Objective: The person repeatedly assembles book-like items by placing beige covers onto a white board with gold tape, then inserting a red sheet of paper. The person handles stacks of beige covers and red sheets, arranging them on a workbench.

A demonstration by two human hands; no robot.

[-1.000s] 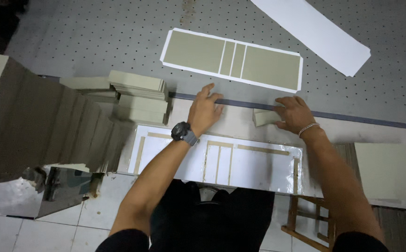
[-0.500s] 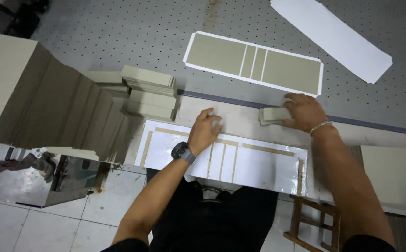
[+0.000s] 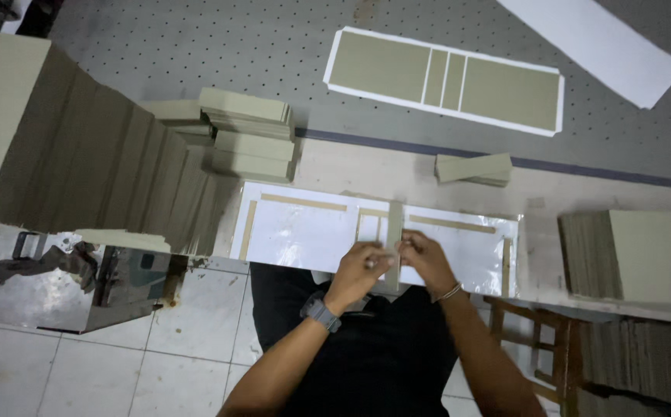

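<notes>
While standing upright over the near edge of the white glue-marked sheet (image 3: 304,235), narrow grey cardboard strip (image 3: 394,243) being pinched at its lower end by both hands: left hand (image 3: 360,266) closed on it from the left, right hand (image 3: 424,259) closed on it from the right, fingertips nearly meeting. Lying just beyond on the pale desk (image 3: 366,170), small stack of grey cardboard strips (image 3: 474,167). Resting farther off, white-bordered grey board panel (image 3: 447,81). Sitting to the left, piled grey card blocks (image 3: 246,131).
</notes>
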